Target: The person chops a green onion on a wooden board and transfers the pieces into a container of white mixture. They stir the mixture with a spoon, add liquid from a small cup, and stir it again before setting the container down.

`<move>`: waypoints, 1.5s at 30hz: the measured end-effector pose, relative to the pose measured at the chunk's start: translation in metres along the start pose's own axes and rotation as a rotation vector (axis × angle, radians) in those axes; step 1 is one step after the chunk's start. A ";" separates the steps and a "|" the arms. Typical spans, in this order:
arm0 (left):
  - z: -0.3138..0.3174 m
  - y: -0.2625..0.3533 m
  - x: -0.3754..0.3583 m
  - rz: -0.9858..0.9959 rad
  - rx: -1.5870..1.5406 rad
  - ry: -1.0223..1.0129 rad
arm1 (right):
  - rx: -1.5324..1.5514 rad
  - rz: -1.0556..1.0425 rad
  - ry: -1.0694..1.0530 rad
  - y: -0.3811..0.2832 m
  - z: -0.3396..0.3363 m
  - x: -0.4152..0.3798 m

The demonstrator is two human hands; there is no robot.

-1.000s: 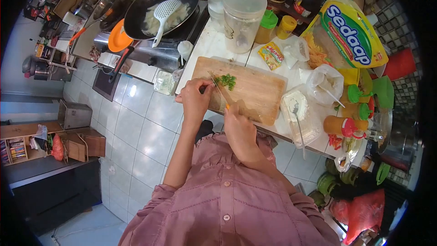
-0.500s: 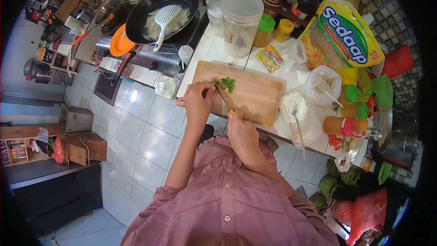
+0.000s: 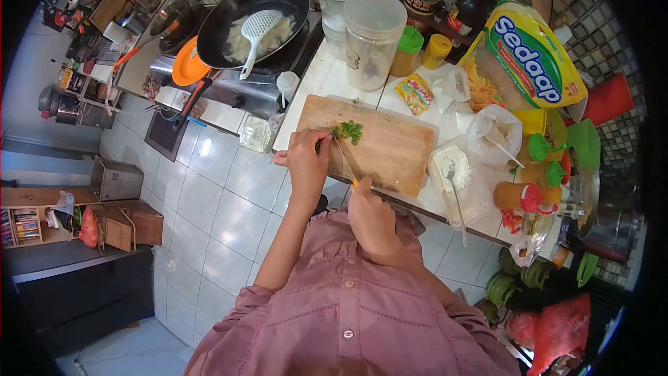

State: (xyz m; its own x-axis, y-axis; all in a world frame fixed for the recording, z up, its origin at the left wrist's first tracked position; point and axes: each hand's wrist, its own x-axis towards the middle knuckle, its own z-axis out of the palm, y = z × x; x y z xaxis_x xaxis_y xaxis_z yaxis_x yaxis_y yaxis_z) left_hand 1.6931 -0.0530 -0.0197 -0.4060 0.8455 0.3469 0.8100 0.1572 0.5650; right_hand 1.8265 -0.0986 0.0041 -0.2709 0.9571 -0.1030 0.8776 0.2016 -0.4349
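My right hand (image 3: 372,219) is closed on the yellow handle of a knife (image 3: 346,157), whose blade lies over the left part of a wooden cutting board (image 3: 390,157). The blade's tip reaches beside a small pile of chopped green leaves (image 3: 348,131) near the board's upper left. At the board's left edge, my left hand (image 3: 306,160) has its fingers bent together close to the blade and the greens; what they hold, if anything, is hidden.
A black pan (image 3: 209,38) with a white slotted spatula (image 3: 260,26) sits on the stove, upper left. Beyond the board stand a clear container (image 3: 376,35) and a seasoning packet (image 3: 415,93). To the right are a flour tray (image 3: 470,191) with a spoon and a Sedaap bag (image 3: 522,56).
The view has shifted slightly, so the counter items sit a little further right. The knife handle and my right hand are slightly lower, nearer my body.
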 end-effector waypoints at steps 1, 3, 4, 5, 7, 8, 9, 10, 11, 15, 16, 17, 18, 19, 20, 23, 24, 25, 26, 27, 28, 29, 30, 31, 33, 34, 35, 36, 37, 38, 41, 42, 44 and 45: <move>-0.001 0.002 0.000 -0.021 0.023 -0.002 | -0.001 0.001 -0.001 0.001 -0.001 -0.001; 0.000 0.001 -0.001 -0.029 0.011 -0.015 | 0.070 0.013 -0.069 0.004 -0.002 -0.002; 0.001 0.001 -0.001 -0.036 0.002 -0.025 | 0.071 0.018 -0.068 0.004 0.000 0.000; 0.000 0.001 -0.001 -0.033 0.002 -0.027 | 0.096 0.014 -0.060 0.003 0.004 0.007; -0.001 0.001 -0.001 -0.013 0.051 -0.040 | 0.124 0.008 -0.049 0.002 0.005 0.017; -0.001 0.002 -0.001 -0.011 0.054 -0.039 | 0.140 0.022 -0.052 0.002 0.005 0.020; -0.002 0.003 -0.003 -0.011 0.071 -0.030 | 0.157 0.035 -0.055 0.002 0.005 0.022; -0.002 0.004 -0.004 -0.011 0.086 -0.020 | 0.158 0.033 -0.054 0.004 0.005 0.022; -0.002 0.004 -0.005 -0.011 0.086 -0.018 | 0.157 0.018 -0.015 0.009 0.006 0.021; -0.002 0.008 -0.013 0.030 0.119 0.022 | 0.186 -0.001 0.038 0.021 0.001 0.011; -0.003 0.010 -0.014 0.038 0.157 0.044 | 0.186 -0.002 0.037 0.024 0.001 0.009; -0.003 0.010 -0.013 0.037 0.158 0.044 | 0.185 0.009 0.043 0.027 0.000 0.006; -0.004 0.009 -0.013 0.037 0.165 0.028 | 0.184 0.022 0.049 0.029 0.000 0.004; -0.004 0.009 -0.013 0.037 0.171 0.011 | 0.183 0.024 0.050 0.030 -0.001 0.002; -0.004 0.008 -0.012 0.039 0.170 0.010 | 0.196 0.030 0.037 0.030 -0.003 0.001; 0.001 0.001 -0.007 0.039 0.125 -0.012 | 0.209 0.042 0.038 0.029 -0.008 0.000; 0.003 -0.001 -0.007 0.047 0.001 -0.044 | 0.209 0.044 0.048 0.029 -0.009 0.000; 0.004 -0.002 -0.006 0.055 -0.123 -0.075 | 0.210 0.045 0.048 0.030 -0.009 0.000; 0.004 0.001 -0.007 0.056 -0.122 -0.077 | 0.234 0.007 0.086 0.031 -0.009 0.002; 0.003 0.010 -0.008 0.050 -0.143 -0.072 | 0.258 -0.029 0.124 0.032 -0.009 0.003; 0.003 0.014 -0.009 0.044 -0.164 -0.068 | 0.258 -0.024 0.124 0.032 -0.011 0.003; 0.003 0.015 -0.010 0.044 -0.165 -0.072 | 0.274 -0.014 0.119 0.031 -0.013 0.004; 0.004 0.016 -0.011 0.050 -0.117 -0.079 | 0.290 -0.004 0.114 0.030 -0.014 0.004; 0.004 0.016 -0.012 0.054 -0.069 -0.085 | 0.290 -0.001 0.113 0.031 -0.013 0.004; 0.007 0.015 -0.014 0.061 -0.044 -0.067 | 0.297 0.015 0.066 0.030 -0.013 0.003; 0.008 0.015 -0.015 0.069 -0.020 -0.047 | 0.298 0.016 0.064 0.029 -0.012 0.003; 0.008 0.015 -0.015 0.069 -0.020 -0.050 | 0.264 0.017 0.063 0.029 -0.012 0.002; 0.009 0.015 -0.016 0.066 -0.003 -0.033 | 0.230 0.020 0.063 0.029 -0.011 0.001; 0.009 0.016 -0.016 0.063 0.014 -0.018 | 0.230 0.023 0.060 0.029 -0.010 0.001; 0.009 0.015 -0.016 0.061 0.014 -0.021 | 0.208 0.027 0.054 0.029 -0.009 0.001; 0.010 0.013 -0.016 0.056 0.009 -0.046 | 0.118 0.063 0.032 0.020 -0.008 -0.002; 0.012 0.011 -0.016 0.064 -0.007 -0.043 | 0.051 0.094 0.024 0.015 -0.008 -0.002; 0.012 0.010 -0.016 0.069 -0.023 -0.044 | 0.013 0.087 0.028 0.011 -0.003 0.000; 0.011 0.011 -0.016 0.065 -0.016 -0.052 | -0.024 0.078 0.035 0.010 -0.001 0.000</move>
State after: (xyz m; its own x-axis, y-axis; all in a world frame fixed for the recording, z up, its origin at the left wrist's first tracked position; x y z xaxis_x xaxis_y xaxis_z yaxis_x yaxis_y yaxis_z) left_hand 1.7133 -0.0589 -0.0270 -0.3301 0.8789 0.3444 0.8267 0.0931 0.5549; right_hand 1.8354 -0.0960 0.0010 -0.1877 0.9766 -0.1046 0.9048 0.1305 -0.4054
